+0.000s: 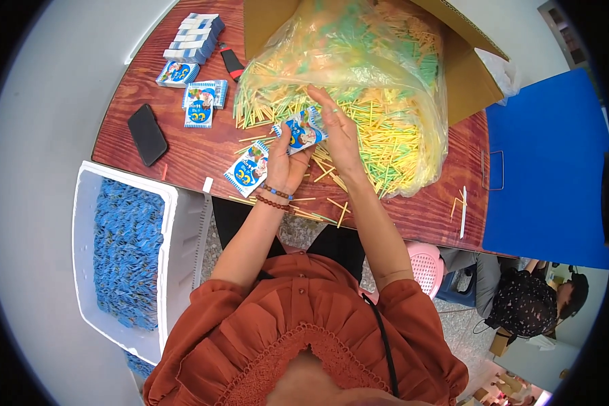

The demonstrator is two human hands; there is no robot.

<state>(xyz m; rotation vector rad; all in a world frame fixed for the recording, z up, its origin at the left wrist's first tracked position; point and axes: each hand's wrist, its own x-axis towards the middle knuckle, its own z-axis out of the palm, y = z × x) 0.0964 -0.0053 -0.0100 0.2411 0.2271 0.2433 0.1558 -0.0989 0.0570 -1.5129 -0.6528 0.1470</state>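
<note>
My left hand (287,166), with beaded bracelets at the wrist, grips a small blue and white printed packet (304,132) between thumb and fingers. Beside the packet's right edge is my right hand (340,139), its fingers stretched out and pointing away from me. Whether its thumb side touches the packet I cannot tell. A similar packet (246,170) lies on the table just left of my left wrist. Beyond both hands a clear plastic bag (386,81) spills a heap of thin yellow, green and orange sticks (379,145), some scattered under my hands.
A cardboard box (477,88) surrounds the bag. At the left lie stacked packets (195,39), loose packets (199,108), a red-black tool (232,64) and a phone (147,134). A white bin (172,223) of blue packets stands lower left. Another person (524,304) sits at right.
</note>
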